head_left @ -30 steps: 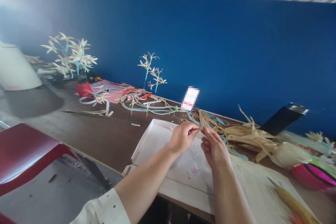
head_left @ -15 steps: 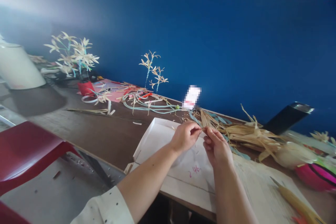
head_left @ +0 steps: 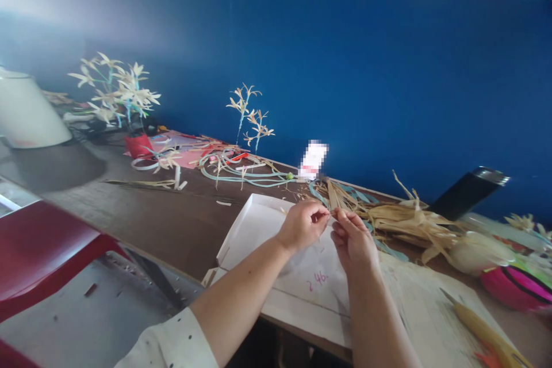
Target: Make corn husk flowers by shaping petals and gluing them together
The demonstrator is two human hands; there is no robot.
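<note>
My left hand [head_left: 305,223] and my right hand [head_left: 354,237] meet fingertip to fingertip above an open white cardboard box [head_left: 252,230]. Both are closed in a pinch. Whatever lies between the fingertips is too small to make out. Just behind the fingers, a bundle of dried tan husk strips [head_left: 397,221] spreads to the right. Handwritten pink numbers mark the box below my wrists.
Flower stems with pale petals [head_left: 244,106] stand at the back, more in a red pot [head_left: 138,147]. Pale blue cords [head_left: 250,183] loop behind the box. A knife-like tool [head_left: 478,322], pink pouch [head_left: 513,288] and dark flask [head_left: 470,192] sit right; a red chair [head_left: 43,241] left.
The whole view has shifted very slightly, with things sitting a little further left. My hands keep the same pinched pose, fingertips together.
</note>
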